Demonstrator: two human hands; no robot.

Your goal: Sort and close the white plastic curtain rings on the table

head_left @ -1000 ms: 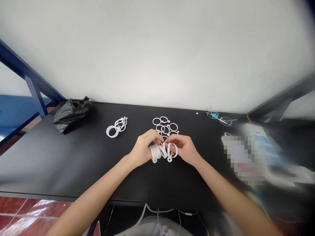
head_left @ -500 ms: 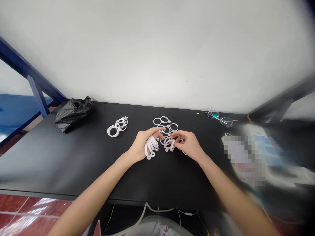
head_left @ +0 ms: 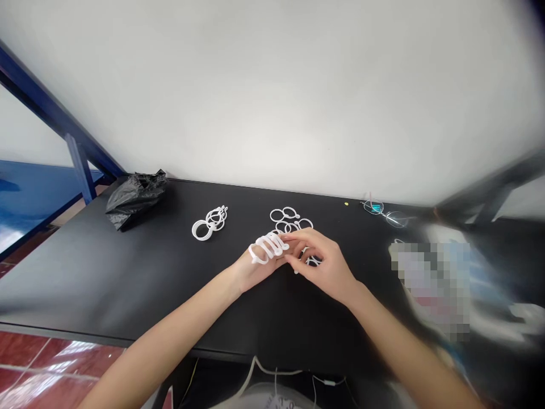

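Observation:
Several white curtain rings (head_left: 272, 245), each with a small eyelet, sit in a row in my left hand (head_left: 251, 271). That palm is turned upward, and its fingertips are hidden behind my right hand (head_left: 327, 255). My right thumb and fingers pinch at the far end of this row, by the outermost ring; the exact contact is partly covered. Loose white rings (head_left: 276, 215) lie on the black table just beyond my hands, and others show beneath my right fingers. To the left lies a separate group of white rings (head_left: 202, 229), some stacked together.
A crumpled black plastic bag (head_left: 136, 197) lies at the table's back left. Eyeglasses (head_left: 395, 218) rest near the wall at the right. A blurred plastic package (head_left: 430, 289) lies beside my right forearm. The black table's front edge (head_left: 213, 353) has cables below it.
My left palm has rolled upward, bringing the held rings on top. My right hand has moved from the loose pile to the end of the row in my left hand.

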